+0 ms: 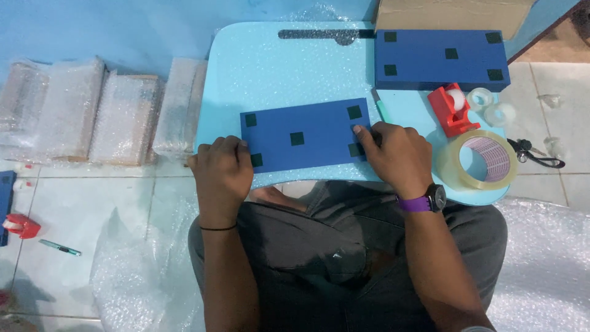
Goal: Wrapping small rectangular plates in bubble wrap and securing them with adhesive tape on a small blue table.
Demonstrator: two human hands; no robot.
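Blue flat box (304, 135) lies on my lap table (270, 61), pinned flat by my left hand (221, 172) while right-hand fingertips (362, 136) press its corner, neither gripping.

A flat, dark blue rectangular package (305, 134) is laid across the middle of a light blue lap table (270, 61), marked with small dark square patches at its corners and centre. A second, thicker dark blue package (440, 59) with the same patches is set at the table's far right corner. Four bubble-wrapped rectangular parcels (98, 110) are lined up on the floor to the left.
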